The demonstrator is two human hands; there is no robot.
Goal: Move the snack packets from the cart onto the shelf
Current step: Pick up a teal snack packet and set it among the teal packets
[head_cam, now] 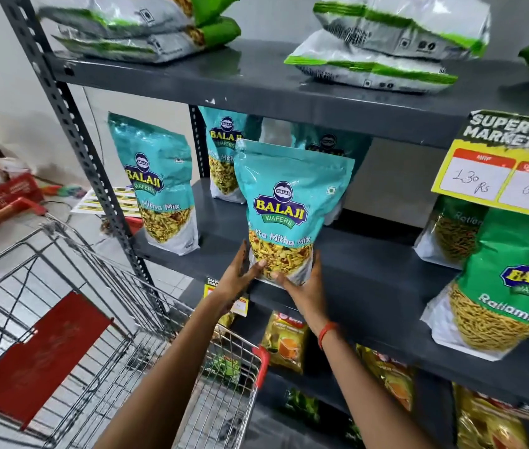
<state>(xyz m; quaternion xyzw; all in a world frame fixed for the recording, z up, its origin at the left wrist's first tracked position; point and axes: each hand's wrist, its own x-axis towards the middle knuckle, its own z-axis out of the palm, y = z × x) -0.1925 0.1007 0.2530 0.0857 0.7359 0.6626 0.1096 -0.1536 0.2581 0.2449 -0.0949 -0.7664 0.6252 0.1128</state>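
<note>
A teal Balaji snack packet (289, 209) stands upright at the front edge of the dark grey middle shelf (370, 286). My left hand (240, 273) grips its lower left corner and my right hand (302, 286) cups its lower right corner. More teal packets stand on the same shelf: one at the left (159, 183), one behind (224, 153), and another partly hidden behind the held packet (331, 144). The wire cart (101, 319) with a red seat flap sits at lower left; I see no packets in the part of its basket that shows.
Green Ratlami packets (512, 286) stand on the right of the middle shelf under a yellow price tag (502, 166). Silver-green packets (386, 43) lie on the top shelf. Yellow packets (285, 341) fill the lower shelf. A red box (4, 192) sits on the floor at left.
</note>
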